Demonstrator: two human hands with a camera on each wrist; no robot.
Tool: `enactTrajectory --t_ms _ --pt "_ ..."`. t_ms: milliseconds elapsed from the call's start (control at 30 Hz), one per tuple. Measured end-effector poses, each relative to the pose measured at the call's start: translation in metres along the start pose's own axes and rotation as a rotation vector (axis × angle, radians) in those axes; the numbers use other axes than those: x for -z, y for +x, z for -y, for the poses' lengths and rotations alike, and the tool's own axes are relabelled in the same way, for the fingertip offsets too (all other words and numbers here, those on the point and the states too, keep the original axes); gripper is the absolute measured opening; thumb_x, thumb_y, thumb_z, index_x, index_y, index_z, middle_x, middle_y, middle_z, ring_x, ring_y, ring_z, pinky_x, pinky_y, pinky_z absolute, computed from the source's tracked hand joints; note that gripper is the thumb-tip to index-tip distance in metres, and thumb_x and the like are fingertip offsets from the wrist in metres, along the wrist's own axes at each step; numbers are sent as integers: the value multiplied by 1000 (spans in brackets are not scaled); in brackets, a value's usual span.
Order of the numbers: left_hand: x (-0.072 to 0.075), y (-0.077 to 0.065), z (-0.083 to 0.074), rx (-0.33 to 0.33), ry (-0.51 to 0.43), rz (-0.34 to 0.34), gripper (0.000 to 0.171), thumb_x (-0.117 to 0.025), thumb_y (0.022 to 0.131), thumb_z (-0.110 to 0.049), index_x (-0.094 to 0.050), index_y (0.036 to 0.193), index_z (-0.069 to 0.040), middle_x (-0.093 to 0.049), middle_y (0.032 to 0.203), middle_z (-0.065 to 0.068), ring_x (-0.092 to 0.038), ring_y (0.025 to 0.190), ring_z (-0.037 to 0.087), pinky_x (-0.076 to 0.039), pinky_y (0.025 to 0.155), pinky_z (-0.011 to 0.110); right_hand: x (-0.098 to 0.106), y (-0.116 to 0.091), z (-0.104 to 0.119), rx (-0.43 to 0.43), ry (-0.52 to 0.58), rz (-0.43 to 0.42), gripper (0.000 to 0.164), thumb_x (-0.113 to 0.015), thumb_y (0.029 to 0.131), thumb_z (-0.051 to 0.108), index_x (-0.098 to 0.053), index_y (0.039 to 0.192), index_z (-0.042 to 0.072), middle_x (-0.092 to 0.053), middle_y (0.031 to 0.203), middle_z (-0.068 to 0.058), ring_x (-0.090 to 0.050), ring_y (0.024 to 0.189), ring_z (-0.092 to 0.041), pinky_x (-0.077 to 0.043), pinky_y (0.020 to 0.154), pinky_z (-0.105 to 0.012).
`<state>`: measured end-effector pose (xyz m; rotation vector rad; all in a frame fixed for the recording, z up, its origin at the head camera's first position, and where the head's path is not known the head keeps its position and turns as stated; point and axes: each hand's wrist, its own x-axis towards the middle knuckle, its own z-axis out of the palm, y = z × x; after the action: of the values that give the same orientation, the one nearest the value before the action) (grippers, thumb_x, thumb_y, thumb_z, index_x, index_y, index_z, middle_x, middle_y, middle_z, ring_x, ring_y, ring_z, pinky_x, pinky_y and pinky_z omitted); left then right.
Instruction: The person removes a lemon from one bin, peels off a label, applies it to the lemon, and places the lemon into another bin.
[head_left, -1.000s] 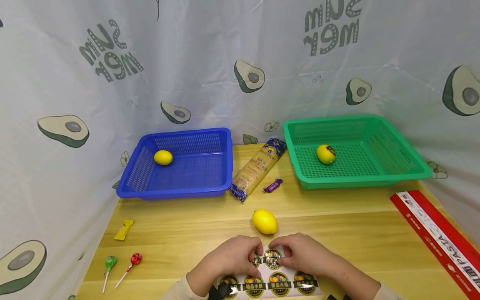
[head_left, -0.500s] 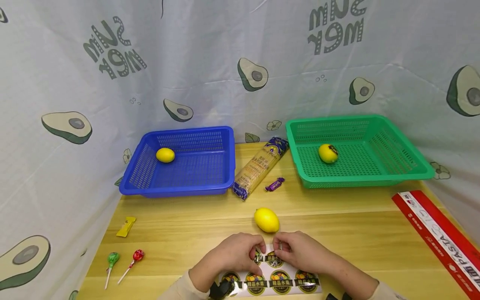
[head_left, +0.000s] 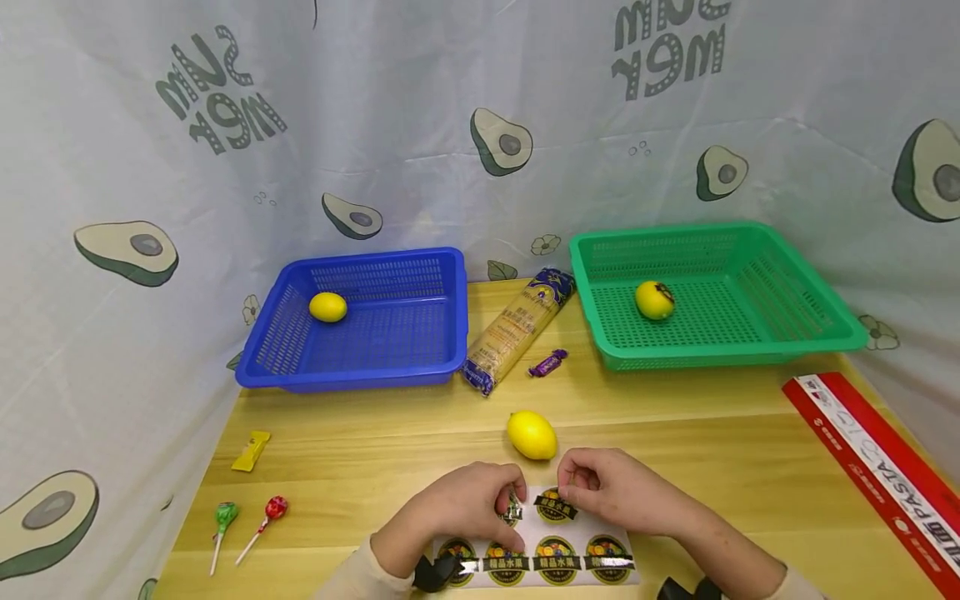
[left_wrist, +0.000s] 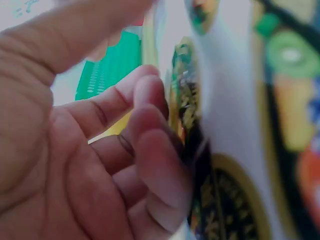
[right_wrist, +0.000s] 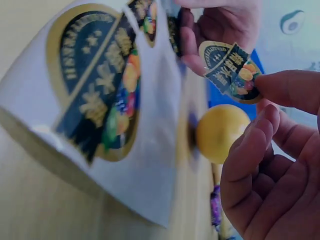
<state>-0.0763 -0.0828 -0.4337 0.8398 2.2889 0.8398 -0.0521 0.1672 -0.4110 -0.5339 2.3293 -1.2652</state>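
Note:
A white sheet of round black-and-gold fruit stickers [head_left: 529, 527] lies at the table's front. On its left part my left hand [head_left: 472, 504] rests, with bent fingers [left_wrist: 160, 165] touching the sheet in the left wrist view. The thumb and index finger of my right hand [head_left: 618, 492] pinch one sticker [right_wrist: 232, 72] by its edge. The right wrist view shows this sticker lifted off the sheet, its printed face visible. Just beyond the hands sits a yellow lemon [head_left: 532, 435], touched by neither.
A blue basket [head_left: 378, 379] holds a lemon; a green basket [head_left: 720, 357] holds a yellow fruit with a dark calyx. Between them are a pasta packet [head_left: 517, 332] and purple candy [head_left: 548, 363]. Yellow candy [head_left: 251, 451] and two lollipops [head_left: 276, 507] lie left, a red pasta box [head_left: 870, 467] right.
My right hand has moved slightly up and right, and the sticker it pinches has come away from the sheet. The left hand has stayed nearly where it was.

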Motion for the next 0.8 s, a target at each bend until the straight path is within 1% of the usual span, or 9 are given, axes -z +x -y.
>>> enactTrajectory --t_ms 67,133,200,300,433,533,633,733,800 --pt "2 0 -1 -37 -155 -35 37 -87 81 -32 -63 106 -17 -56 77 -12 -49 61 -2 -44 59 15 1 -1 3 -4 -9 -16 10 -70 96 22 -64 89 19 -50 69 10 -44 60 0 -38 54 -19" --pt "2 0 -3 -89 -293 -77 30 -81 89 -30 -64 107 -13 -60 81 -10 -51 61 -2 -45 58 15 2 -3 5 0 5 -20 11 -71 96 24 -64 90 18 -49 69 9 -45 61 0 -37 54 -20" --pt "2 1 -4 -129 -389 -114 21 -75 94 -27 -66 105 -11 -62 82 -8 -52 61 -2 -46 57 15 3 -4 7 13 42 -18 11 -70 97 24 -64 91 17 -50 71 8 -46 63 -1 -38 54 -20" --pt "0 1 -6 -138 -430 -172 12 -70 98 -24 -69 99 -12 -62 78 -7 -51 62 -3 -43 56 14 4 -5 7 24 96 -29 12 -70 97 23 -64 99 13 -52 76 5 -48 66 -2 -41 57 -21" --pt "-2 2 -6 -90 -496 -255 13 -69 98 -22 -68 97 -9 -60 75 -5 -49 59 -2 -40 54 15 4 -5 3 -28 127 -75 23 -71 96 25 -62 108 8 -53 78 1 -47 63 -4 -40 55 -22" --pt "-2 3 -6 -61 -562 -293 15 -69 97 -22 -67 99 -6 -59 76 -4 -47 55 0 -40 51 15 2 -4 0 -75 115 -116 23 -71 97 27 -63 104 7 -55 77 0 -47 62 -4 -40 54 -21" --pt "-3 3 -7 -48 -592 -312 15 -69 97 -20 -67 100 -5 -59 75 -3 -47 54 1 -40 50 16 -1 -2 -2 -102 107 -166 22 -68 98 28 -65 99 7 -58 77 -4 -50 63 -5 -44 55 -22" --pt "-5 5 -8 -47 -588 -354 15 -69 97 -20 -67 100 -5 -61 78 0 -51 61 1 -43 55 16 -1 1 -1 -117 113 -218 20 -66 100 26 -65 99 7 -60 78 -6 -53 63 -7 -47 55 -23" --pt "-7 7 -9 -40 -592 -391 15 -69 97 -20 -68 100 -5 -63 81 4 -53 67 2 -44 59 17 -1 4 0 -123 108 -254 17 -66 99 25 -65 98 8 -59 78 -5 -53 64 -7 -46 56 -23"
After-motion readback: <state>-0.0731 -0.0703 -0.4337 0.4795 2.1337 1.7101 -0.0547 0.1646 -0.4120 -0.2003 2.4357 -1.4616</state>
